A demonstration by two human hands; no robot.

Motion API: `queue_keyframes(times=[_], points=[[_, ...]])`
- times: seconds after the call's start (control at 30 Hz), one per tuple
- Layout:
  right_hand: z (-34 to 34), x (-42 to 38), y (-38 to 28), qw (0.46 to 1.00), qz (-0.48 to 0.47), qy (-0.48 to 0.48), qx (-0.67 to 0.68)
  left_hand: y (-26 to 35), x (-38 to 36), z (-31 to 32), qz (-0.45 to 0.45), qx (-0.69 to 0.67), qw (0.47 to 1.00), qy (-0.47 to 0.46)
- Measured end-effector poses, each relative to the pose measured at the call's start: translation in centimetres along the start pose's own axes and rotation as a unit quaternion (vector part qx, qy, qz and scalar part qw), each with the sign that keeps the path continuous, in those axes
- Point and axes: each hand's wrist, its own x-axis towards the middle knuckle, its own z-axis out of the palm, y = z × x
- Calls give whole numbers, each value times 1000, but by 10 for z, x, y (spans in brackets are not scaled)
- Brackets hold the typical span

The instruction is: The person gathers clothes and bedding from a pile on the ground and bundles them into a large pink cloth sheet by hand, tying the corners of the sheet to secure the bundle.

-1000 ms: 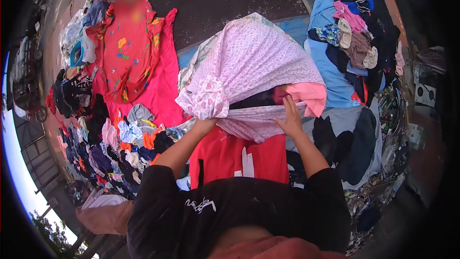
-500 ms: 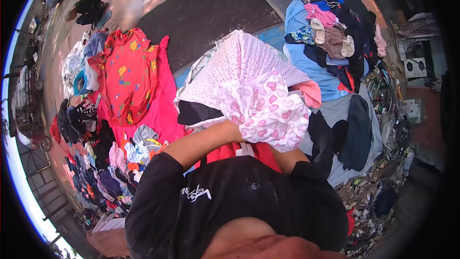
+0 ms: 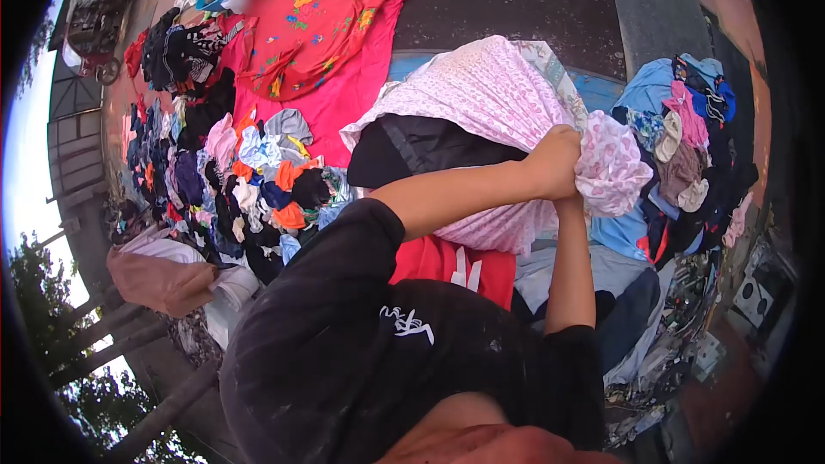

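Note:
A white-and-pink heart-print cloth (image 3: 612,167) is gathered into a bunch. My left hand (image 3: 554,159) is closed around the neck of that bunch, its knuckles on top. Directly below it, my right hand (image 3: 567,204) comes up against the same gathered part, its fingers hidden behind the left hand and the cloth. From the bunch, pale pink patterned fabric (image 3: 481,86) spreads left over a mound. Dark clothing (image 3: 421,148) shows in an opening of the fabric. Red fabric with white strips (image 3: 443,266) lies between the mound and my body.
Left of the mound, a red floral garment (image 3: 314,17) lies on a bright pink cloth (image 3: 344,112). Mixed clothes (image 3: 219,176) are heaped at far left. Another clothes pile (image 3: 679,133) is at right, beside grey cloth (image 3: 610,271). A dark mat (image 3: 507,0) lies behind.
My view has swung to the right and downward. Both hands have moved right, and my left hand now shows gripping the cloth, which is bunched tighter. More dark clothing shows in the opening.

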Motion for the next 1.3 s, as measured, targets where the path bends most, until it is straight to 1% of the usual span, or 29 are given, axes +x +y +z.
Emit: queue_keyframes(times=[0.03, 0.07, 0.1, 0.13, 0.17, 0.27, 0.37, 0.47, 0.5, 0.57, 0.6, 0.63, 0.67, 0.7, 0.73, 0.77, 0.87, 0.9, 0.93, 0.97, 1.0, 1.03, 1.07, 1.1, 1.17, 1.2, 1.27, 1.3], points=[[11, 3, 6, 1000, 7, -9, 15, -20, -22, 0, -31, -40, 999, -2], [21, 3, 13, 999, 13, -16, 26, -42, -48, 2, -48, 7, 998, -28], [32, 4, 19, 999, 18, -20, 36, -61, -73, 6, -42, 33, 999, -4], [41, 5, 24, 999, 24, -21, 39, -66, -93, -1, -36, 58, 997, 20], [48, 6, 28, 998, 30, -24, 43, -71, -104, -5, -45, 26, 998, -25], [67, 8, 33, 997, 52, -42, 44, -71, -108, -52, 9, 40, 999, 6], [86, 12, 35, 994, 69, -65, 46, -89, -119, -82, 21, 80, 997, -5], [110, 19, 46, 990, 89, -93, 57, -115, -150, -67, -66, -85, 994, 32], [116, 16, 50, 988, 97, -102, 61, -123, -168, -58, -82, -156, 982, 62], [134, 16, 54, 985, 109, -106, 79, -139, -213, -76, -89, -256, 954, 131], [142, 16, 53, 985, 110, -100, 91, -154, -242, -78, -154, -246, 947, 141], [158, 18, 45, 990, 97, -39, 100, -183, -277, -64, -226, -227, 933, 164], [161, 21, 40, 988, 95, -56, 112, -222, -319, -37, -308, -168, 920, 176], [161, 24, 37, 985, 96, -78, 124, -259, -361, -10, -383, -96, 904, 165], [161, 24, 33, 980, 99, -105, 136, -278, -388, -3, -441, -28, 893, 83], [168, 22, 31, 982, 97, -90, 138, -292, -400, -2, -426, 1, 904, 2], [163, -6, 18, 983, 107, -93, 120, -326, -400, 27, -359, 5, 933, -11], [161, -22, 5, 986, 102, -82, 102, -334, -393, 39, -353, 21, 935, 4], [151, -43, -6, 984, 125, -75, 97, -342, -382, 48, -399, -2, 916, -38], [141, -65, -17, 982, 147, -70, 93, -357, -376, 63, -379, -28, 923, -63], [128, -88, -34, 978, 177, -67, 89, -376, -381, 93, -359, -52, 928, -90], [111, -111, -50, 976, 187, -65, 87, -376, -371, 103, -356, -54, 924, -129], [84, -140, -58, 966, 219, -31, 135, -364, -360, 107, -357, -42, 918, -166], [80, -150, -93, 962, 261, -7, 76, -349, -351, 118, -353, -29, 913, -200], [49, -164, -111, 973, 228, -22, 35, -333, -331, 144, -332, -7, 911, -246], [31, -163, -108, 978, 201, -26, 50, -332, -320, 161, -323, 4, 909, -262], [19, -127, -88, 985, 159, -59, 23, -361, -292, 200, -299, 31, 914, -274], [14, -111, -65, 986, 147, -75, -6, -385, -275, 220, -292, 51, 914, -276]])
